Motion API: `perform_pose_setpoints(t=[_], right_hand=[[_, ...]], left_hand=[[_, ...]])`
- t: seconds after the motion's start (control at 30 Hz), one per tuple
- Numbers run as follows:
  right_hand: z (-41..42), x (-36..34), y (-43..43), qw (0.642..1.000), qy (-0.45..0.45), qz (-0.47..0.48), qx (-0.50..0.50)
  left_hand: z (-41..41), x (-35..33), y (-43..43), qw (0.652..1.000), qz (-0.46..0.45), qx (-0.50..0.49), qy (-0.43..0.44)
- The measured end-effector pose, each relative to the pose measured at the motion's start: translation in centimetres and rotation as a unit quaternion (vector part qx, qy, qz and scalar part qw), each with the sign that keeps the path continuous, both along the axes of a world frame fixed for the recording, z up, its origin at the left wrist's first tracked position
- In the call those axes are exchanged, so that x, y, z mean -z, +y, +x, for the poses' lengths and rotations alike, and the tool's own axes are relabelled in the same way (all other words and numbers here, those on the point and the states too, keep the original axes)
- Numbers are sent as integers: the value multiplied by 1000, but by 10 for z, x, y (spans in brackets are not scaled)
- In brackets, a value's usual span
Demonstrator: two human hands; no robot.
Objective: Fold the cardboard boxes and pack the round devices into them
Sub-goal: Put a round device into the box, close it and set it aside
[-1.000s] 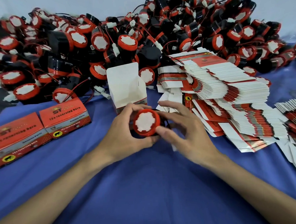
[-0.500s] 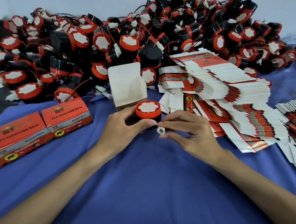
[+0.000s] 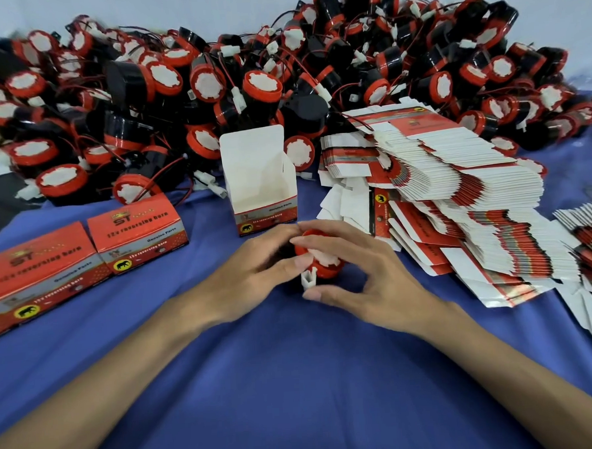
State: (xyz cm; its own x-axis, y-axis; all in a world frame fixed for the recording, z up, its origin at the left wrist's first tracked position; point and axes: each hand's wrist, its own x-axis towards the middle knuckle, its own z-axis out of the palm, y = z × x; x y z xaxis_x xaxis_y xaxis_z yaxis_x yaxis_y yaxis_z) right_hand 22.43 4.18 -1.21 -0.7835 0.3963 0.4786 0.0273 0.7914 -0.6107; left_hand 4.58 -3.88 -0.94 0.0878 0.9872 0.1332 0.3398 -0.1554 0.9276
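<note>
Device point(image 3: 318, 259) at frame centre, gripped by 2 hands: left hand point(image 3: 255, 264) wraps its left side, right hand point(image 3: 369, 272) curls over top. Box point(image 3: 262, 191) just above-left of device, mouth up, flap raised.

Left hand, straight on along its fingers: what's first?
The round device the left hand grips, then the right hand curled over its far side. Beyond, probably the flat cartons rather than the open box; depth unclear.
</note>
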Motion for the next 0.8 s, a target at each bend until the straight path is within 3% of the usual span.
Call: perform_pose_setpoints(t=[0.07, 0.2, 0.3, 0.43, 0.53, 0.67, 0.8], right_hand=[[0, -2, 0, 1000, 6, 4, 26], [-2, -3, 0, 994, 29, 48, 97], [-4, -3, 1, 982, 40, 87, 165], [-7, -3, 0, 965, 63, 126, 223], [-2, -6, 3, 976, 31, 106, 189], [9, -7, 9, 988, -115, 21, 99], [6, -1, 10, 984, -138, 59, 96]], left_hand=[[3, 0, 0, 998, -9, -34, -48], [6, -1, 1, 992, 15, -109, -62], [9, -1, 0, 990, 3, -85, -109], [13, -1, 2, 996, 8, -54, -67], [12, -3, 3, 997, 15, -56, -53], [9, -1, 8, 977, -34, -85, -194], [6, 0, 11, 972, -60, -129, -186]])
